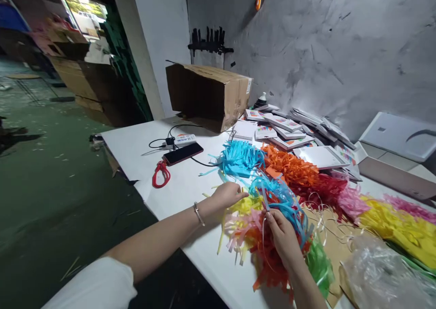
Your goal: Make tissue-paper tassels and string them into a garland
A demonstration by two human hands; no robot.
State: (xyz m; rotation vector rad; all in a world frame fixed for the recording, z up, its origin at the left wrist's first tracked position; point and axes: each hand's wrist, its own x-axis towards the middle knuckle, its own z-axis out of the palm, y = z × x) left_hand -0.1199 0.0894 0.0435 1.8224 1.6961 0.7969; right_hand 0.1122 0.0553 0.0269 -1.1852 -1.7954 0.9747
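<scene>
My right hand [281, 232] pinches a pale, narrow ribbon [265, 199] between thumb and fingers, above a bunch of tissue fringe. My left hand [227, 195] has its fingers curled together at the edge of the yellow fringe [250, 204]; what they hold, if anything, is hidden. Light blue strips [289, 204] lie between and beyond my hands. Pink fringe [243, 225], orange-red fringe [272, 259] and green tissue [319, 263] spread below and around my right hand. Farther back are a blue tassel bunch [241, 157] and an orange one [289, 166].
An open cardboard box [235, 95] stands at the back of the white table [184, 182]. Nearby lie a phone [183, 154], a power strip [185, 139] and a red cord [161, 175]. Flat white boxes [284, 123] pile against the wall. Clear plastic [384, 272] and yellow fringe [402, 227] are right.
</scene>
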